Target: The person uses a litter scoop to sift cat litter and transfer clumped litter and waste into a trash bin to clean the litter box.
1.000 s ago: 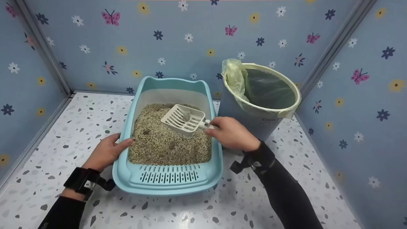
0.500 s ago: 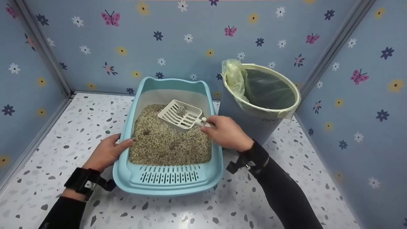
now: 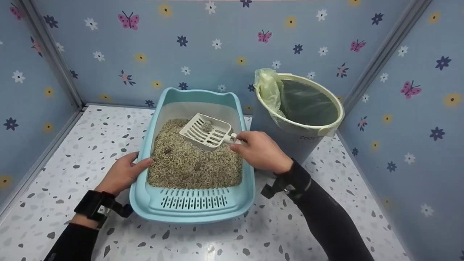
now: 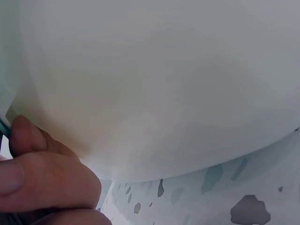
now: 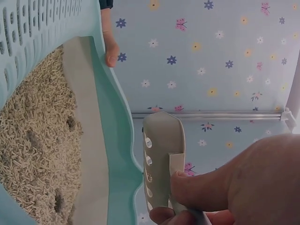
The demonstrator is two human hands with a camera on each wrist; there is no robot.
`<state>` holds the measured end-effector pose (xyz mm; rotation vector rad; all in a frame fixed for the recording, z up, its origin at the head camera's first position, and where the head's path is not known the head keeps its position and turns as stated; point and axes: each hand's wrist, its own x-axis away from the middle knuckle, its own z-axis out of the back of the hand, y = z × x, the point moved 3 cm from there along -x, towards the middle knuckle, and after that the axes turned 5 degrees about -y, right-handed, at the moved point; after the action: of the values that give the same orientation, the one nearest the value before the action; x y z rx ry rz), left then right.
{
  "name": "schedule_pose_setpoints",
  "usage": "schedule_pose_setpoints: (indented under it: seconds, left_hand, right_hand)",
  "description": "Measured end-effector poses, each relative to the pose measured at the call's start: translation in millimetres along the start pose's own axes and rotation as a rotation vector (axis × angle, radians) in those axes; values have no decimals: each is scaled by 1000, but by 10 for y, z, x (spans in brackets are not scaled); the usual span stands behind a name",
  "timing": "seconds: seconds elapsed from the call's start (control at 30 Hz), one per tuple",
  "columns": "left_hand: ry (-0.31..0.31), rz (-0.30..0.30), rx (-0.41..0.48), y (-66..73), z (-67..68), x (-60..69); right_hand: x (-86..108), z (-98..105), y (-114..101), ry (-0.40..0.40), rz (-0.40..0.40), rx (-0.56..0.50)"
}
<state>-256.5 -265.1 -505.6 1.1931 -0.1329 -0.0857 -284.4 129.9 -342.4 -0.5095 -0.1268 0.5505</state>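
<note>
Above the far part of the litter (image 3: 194, 174), within the outline of the blue litter box (image 3: 192, 215), is a cream scoop (image 3: 207, 135) with slots. One greyish lump (image 3: 206, 126) lies on it, and the handle (image 3: 229, 139) points to the right and a little near. How high the scoop is over the litter, I cannot tell exactly. The right hand (image 3: 261, 150) pinches this handle between thumb and fingers, above the right rim of the box. At the left rim, the left hand (image 3: 121, 174) grasps the edge, with the thumb on the inner side and the other fingers outside; the left wrist view shows these fingers bent around it.

In the litter, two darker spots are seen, one at the left and one near the middle. Along the near side of the box there is a panel (image 3: 194, 198) with many narrow holes.

Just to the right and farther stands a grey-blue bin (image 3: 286, 141), lined with a pale yellow-green bag (image 3: 268, 88), which is bunched at the left of its mouth. Both containers stand on a white speckled surface (image 3: 232, 243). Behind them is a blue wall (image 3: 203, 54) with flowers and butterflies.
</note>
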Motion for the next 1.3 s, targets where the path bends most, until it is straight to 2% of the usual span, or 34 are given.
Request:
schedule_pose_setpoints:
  seconds: [0.17,0.37,0.57,0.77,1.13,1.3]
  left_hand:
    - [-3,-13,-2,15,-2,-10]
    - [-10,-12,12,17,9,-7]
    - [-4,10,-5,12,31,10]
    - [-8,8,-9,-13,21,-5]
    - [-7,1,-12,-7,1,0]
    - [-15,1,4,14,-5,23]
  right_hand:
    - [106,242,-102,11,14,20]
    - [234,694,-153,42,16,19]
    - [346,1165,-48,79,-61,50]
    - [456,1523,165,142,-134,65]
    - [576,1887,604,250,-257,83]
    - [588,1954,726,291,-320,171]
